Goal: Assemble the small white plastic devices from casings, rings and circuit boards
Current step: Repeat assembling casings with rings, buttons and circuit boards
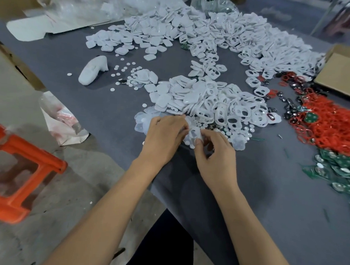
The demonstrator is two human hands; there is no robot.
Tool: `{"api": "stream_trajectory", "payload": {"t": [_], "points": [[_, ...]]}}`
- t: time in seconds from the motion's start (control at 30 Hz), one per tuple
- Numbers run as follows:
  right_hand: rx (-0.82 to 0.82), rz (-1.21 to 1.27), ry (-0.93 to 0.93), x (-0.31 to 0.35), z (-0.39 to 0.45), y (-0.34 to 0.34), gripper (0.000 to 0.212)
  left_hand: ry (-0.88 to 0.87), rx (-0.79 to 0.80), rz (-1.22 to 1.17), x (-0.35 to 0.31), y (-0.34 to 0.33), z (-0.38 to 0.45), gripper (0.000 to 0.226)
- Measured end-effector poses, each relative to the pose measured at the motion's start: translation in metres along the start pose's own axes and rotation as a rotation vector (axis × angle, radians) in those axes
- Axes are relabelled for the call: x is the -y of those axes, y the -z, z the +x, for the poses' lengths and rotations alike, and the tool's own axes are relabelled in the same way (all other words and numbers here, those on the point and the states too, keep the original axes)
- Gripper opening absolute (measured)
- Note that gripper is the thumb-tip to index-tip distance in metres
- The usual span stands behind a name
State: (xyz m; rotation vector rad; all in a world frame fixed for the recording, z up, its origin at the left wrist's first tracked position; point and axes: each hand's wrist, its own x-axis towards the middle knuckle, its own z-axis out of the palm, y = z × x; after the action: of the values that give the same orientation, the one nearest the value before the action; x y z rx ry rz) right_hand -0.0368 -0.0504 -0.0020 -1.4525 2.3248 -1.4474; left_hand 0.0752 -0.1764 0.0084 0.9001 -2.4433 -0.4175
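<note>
One camera only, worn on the head, looks forward and steeply down over the person's own forearms onto a grey table [91, 108]. It sits close: both hands meet near the middle of the frame, left hand [164, 136] beside right hand [215, 154]. The wide lens bends the table edges and takes in the floor [78, 178] at left and a cardboard box [343, 73] at far right

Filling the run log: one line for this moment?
left hand + right hand: pinching white casing | table edge | boards unused
</note>
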Motion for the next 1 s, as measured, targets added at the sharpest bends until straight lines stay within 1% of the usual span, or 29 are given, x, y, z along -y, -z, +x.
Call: {"api": "stream_trajectory", "payload": {"t": [0.13,0.23,0.4,0.5,0.57,0.73,0.77,0.87,1.0], "points": [[-0.020,0.019,0.003,0.000,0.001,-0.001,0.019,-0.013,-0.053,-0.021,-0.004,0.002,-0.002,0.012],[-0.030,0.034,-0.003,-0.001,0.002,-0.001,0.018,-0.027,-0.146,-0.103,-0.002,0.002,-0.004,0.015],[-0.048,0.046,-0.013,-0.002,0.003,-0.001,0.016,0.045,-0.355,-0.237,0.001,-0.001,-0.011,0.013],[-0.088,0.086,-0.066,-0.003,0.003,0.003,0.015,0.107,-0.371,-0.368,0.001,-0.001,-0.014,0.009],[-0.124,0.090,-0.097,-0.003,0.002,0.008,0.014,0.127,-0.355,-0.477,-0.002,0.001,-0.015,0.007],[-0.191,-0.003,-0.216,-0.014,-0.010,0.035,0.011,0.100,-0.279,-0.673,-0.043,-0.004,-0.025,0.019],[-0.207,-0.034,-0.221,-0.017,-0.016,0.044,0.011,0.081,-0.239,-0.689,-0.053,-0.007,-0.026,0.019],[-0.286,-0.135,-0.191,-0.025,-0.043,0.074,0.009,0.030,-0.041,-0.691,-0.081,-0.019,-0.030,0.012],[-0.346,-0.208,-0.261,-0.039,-0.093,0.122,0.009,-0.045,0.161,-0.698,-0.125,-0.037,-0.050,0.008]]}}
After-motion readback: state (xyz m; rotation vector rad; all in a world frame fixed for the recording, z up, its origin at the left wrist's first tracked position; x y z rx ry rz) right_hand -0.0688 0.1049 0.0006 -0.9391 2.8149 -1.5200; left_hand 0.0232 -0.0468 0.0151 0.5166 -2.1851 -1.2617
